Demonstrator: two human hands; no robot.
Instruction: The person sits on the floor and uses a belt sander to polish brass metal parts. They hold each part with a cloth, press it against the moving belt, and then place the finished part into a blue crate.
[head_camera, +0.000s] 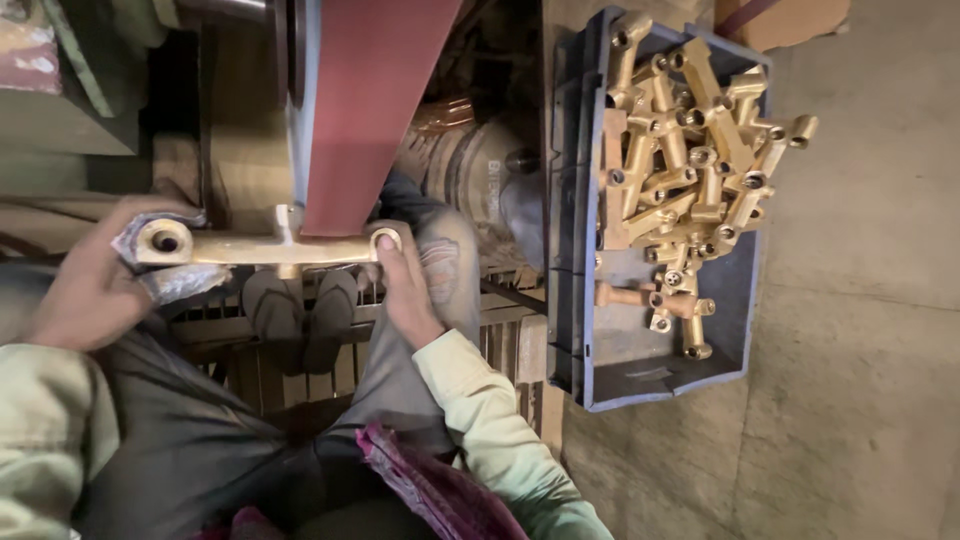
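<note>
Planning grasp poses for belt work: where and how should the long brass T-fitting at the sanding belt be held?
By its two ends, one from each side. The brass fitting lies crosswise under the red belt, so its middle stub must stay free. The left hand cups the left socket end through a grey cloth; the right hand pinches the right end from below.

A small metalworking workshop, seen from a worker's seat: a red abrasive belt (375, 100) ran down over a grimy machine frame (70, 90), and a brass T-shaped fitting (270, 247) was held against its lower end. Beside it on the bare concrete floor (860, 330) stood a dark plastic crate (650, 385) heaped with matching brass fittings (690, 150). A wooden slatted pallet (500, 340) lay under the worker's sandalled feet (300, 315), with a dusty electric motor (475, 170) behind.
</note>
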